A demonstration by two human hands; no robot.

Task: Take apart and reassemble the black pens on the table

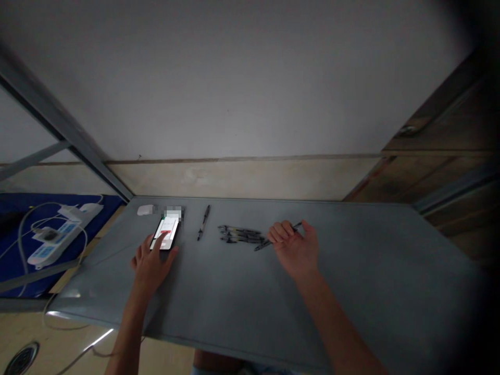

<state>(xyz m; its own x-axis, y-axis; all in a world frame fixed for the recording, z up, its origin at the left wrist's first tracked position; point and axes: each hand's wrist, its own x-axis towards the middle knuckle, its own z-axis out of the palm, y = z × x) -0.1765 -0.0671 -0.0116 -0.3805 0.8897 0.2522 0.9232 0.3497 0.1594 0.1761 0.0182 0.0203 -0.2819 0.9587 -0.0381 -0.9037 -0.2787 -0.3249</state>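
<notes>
Smartphone [166, 238], best tapped lightly, meets my left hand [150, 271], fingers spread; rightward, my curled right hand [297, 254] holds a pen [262, 245].

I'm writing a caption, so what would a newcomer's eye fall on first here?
Probably the bright phone on the table's left side, with a finger of the left hand at its screen. Next, the dark pens lying together near the middle, beside the right hand, which holds another pen.

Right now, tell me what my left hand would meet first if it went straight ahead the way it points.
Most likely the phone: the left hand has its index finger over the screen, though whether it touches is unclear.
</notes>
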